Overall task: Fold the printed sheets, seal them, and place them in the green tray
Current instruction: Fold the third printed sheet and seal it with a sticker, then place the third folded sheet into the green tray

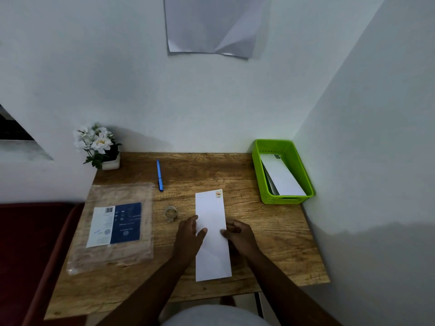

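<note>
A long white folded sheet [210, 208] with a small coloured mark at its far corner lies lengthwise on the wooden table [270, 231]. My left hand [188, 234] holds its left edge, thumb on top of the paper. My right hand [237, 232] pinches the right edge with curled fingers. The green tray [259, 170] stands at the table's far right corner and holds folded white sheets [282, 177]. A small roll of clear tape [170, 214] lies just left of the sheet.
A blue pen [159, 175] lies behind the tape. A clear plastic packet with a blue and white label [115, 224] covers the table's left part. A white flower pot [101, 147] stands at the far left corner. Walls close the back and right sides.
</note>
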